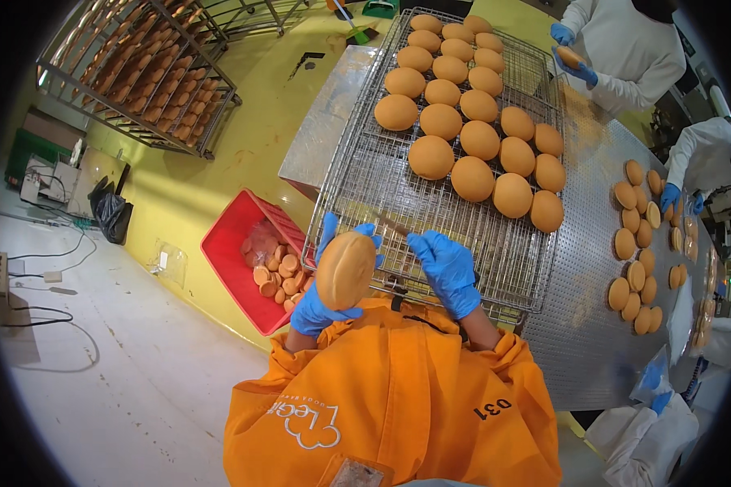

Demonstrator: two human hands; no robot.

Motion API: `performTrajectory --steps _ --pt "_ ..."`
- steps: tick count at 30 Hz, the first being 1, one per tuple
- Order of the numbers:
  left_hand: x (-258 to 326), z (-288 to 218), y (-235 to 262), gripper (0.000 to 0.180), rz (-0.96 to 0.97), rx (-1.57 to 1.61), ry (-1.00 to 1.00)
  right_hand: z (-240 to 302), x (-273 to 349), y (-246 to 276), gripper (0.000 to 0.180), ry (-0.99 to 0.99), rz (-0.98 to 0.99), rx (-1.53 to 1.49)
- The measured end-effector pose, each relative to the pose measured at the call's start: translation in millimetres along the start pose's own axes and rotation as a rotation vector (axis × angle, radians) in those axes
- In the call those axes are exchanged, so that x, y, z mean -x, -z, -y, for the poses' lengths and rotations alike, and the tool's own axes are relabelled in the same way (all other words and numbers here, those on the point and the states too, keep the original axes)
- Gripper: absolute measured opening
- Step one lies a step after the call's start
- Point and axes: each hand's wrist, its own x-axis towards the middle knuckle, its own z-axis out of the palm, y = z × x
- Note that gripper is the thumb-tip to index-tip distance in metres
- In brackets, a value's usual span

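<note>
My left hand (311, 312), in a blue glove, is wrapped round a thick, round, golden-brown sponge cake (345, 272) that it holds up on edge in front of my orange apron. Closed about a handle, my gloved right hand (447, 272) grips a knife (391, 223). Its thin blade points left toward the cake, a little apart from it. Below both hands lies a wire cooling rack (430, 247). Several whole round cakes (473, 178) rest in rows on its far part.
A red bin (234, 280) with cut cake discs (283, 272) stands to the left. Beyond it is a tall rack trolley (150, 81) full of cakes. On the right, a metal table (581, 300) carries more cake rounds (625, 243). Co-workers in white (625, 49) work along it.
</note>
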Motion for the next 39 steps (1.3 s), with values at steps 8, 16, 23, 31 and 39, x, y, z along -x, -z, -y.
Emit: performTrajectory --steps 8,16,23,31,39 --pt "-31.4 44.1 -26.5 0.114 0.032 -0.801 -0.157 17.5 31.4 -8.8 0.054 -0.315 -0.087 -1.043" --pt "-147.8 66.4 -35.8 0.092 0.355 -1.126 -0.233 -145.0 99.5 51.9 0.042 -0.565 -0.720 -1.861" --pt "-241.2 105.3 -0.2 0.108 0.202 -1.745 0.110 -125.7 125.8 69.2 0.040 -0.691 -0.736 -1.606" --pt "-120.3 55.9 -3.6 0.110 0.087 0.692 0.490 -53.3 84.7 30.8 0.036 -0.655 -0.531 -1.014" --pt "-52.4 -4.1 -37.2 0.117 -0.104 0.265 0.165 16.8 35.1 -24.2 0.026 -0.019 -0.284 -0.109"
